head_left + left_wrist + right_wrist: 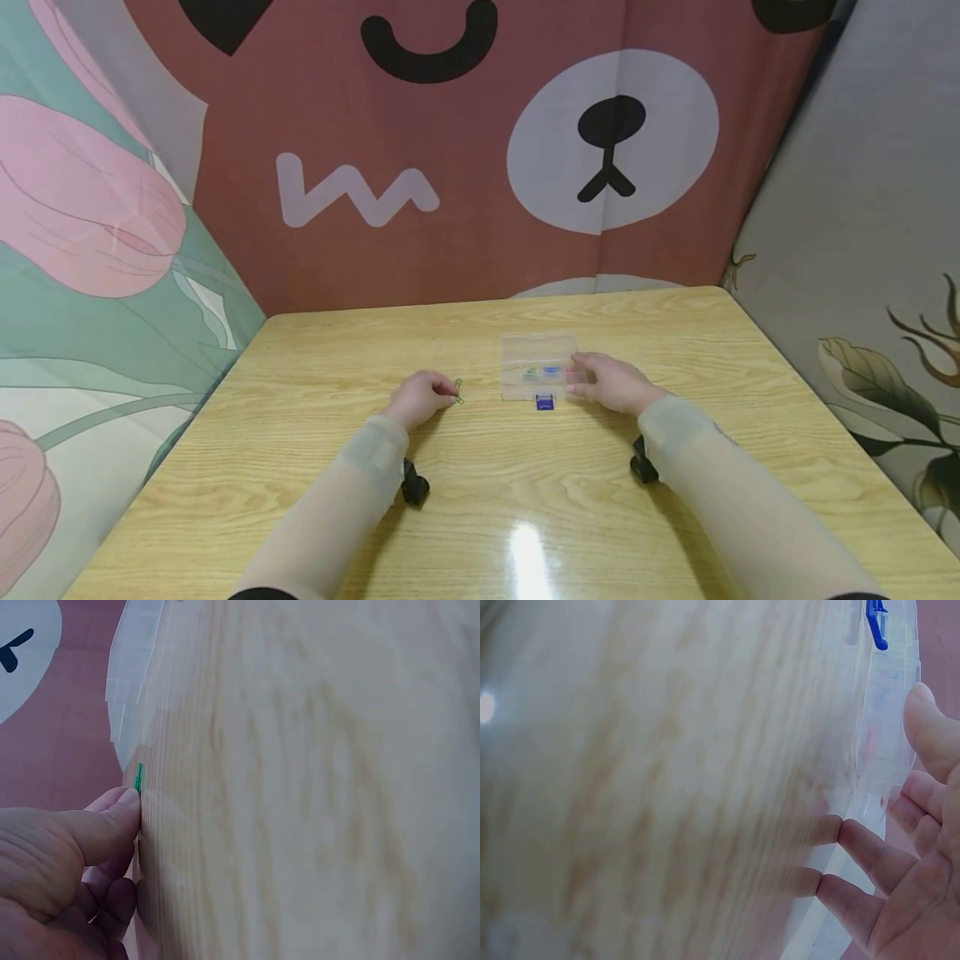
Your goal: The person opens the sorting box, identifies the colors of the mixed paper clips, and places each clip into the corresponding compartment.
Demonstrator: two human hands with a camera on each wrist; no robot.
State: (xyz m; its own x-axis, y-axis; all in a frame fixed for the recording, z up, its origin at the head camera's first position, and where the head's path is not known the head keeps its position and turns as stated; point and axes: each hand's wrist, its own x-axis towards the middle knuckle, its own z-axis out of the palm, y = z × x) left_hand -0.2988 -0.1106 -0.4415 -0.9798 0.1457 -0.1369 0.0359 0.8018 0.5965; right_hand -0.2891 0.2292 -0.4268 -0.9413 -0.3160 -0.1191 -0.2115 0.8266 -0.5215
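My left hand (422, 395) pinches a small green paper clip (459, 390) between thumb and fingertips, close above the table. In the left wrist view the green clip (139, 776) sticks out past the fingertips, its lower part hidden. To the right stands a clear plastic box (517, 388) with a blue latch (544, 402) at its front. Small green, blue and red pieces show inside the box. My right hand (611, 383) holds the box's right end between thumb and fingers. In the right wrist view two other fingertips (851, 832) touch the tabletop.
The wooden table (480, 483) ends at a fabric backdrop (450, 267) with a cartoon face. Patterned cloths hang along both sides. A black wrist camera (415, 483) hangs under the left forearm, another (642, 461) under the right.
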